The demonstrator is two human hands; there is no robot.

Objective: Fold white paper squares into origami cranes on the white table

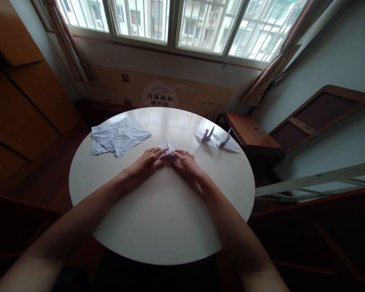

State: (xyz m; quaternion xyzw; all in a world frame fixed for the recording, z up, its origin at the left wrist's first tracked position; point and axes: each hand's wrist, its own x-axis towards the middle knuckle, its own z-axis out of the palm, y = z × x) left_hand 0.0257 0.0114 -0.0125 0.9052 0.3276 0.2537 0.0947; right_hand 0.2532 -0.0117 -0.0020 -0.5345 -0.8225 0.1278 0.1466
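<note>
A small, partly folded piece of white paper [168, 149] lies near the middle of the round white table [158, 227]. My left hand [146, 162] rests on the table with its fingers pressed onto the paper's left edge. On the paper's right edge my right hand [187, 163] presses down with its fingertips. Both hands lie low and flat over the fold, and parts of the paper are hidden under the fingers.
A loose pile of creased white sheets [119, 138] lies at the table's far left. Two folded paper cranes [207, 136] [226, 140] stand at the far right. A wooden side table [249, 132] sits beyond the right edge, a window behind.
</note>
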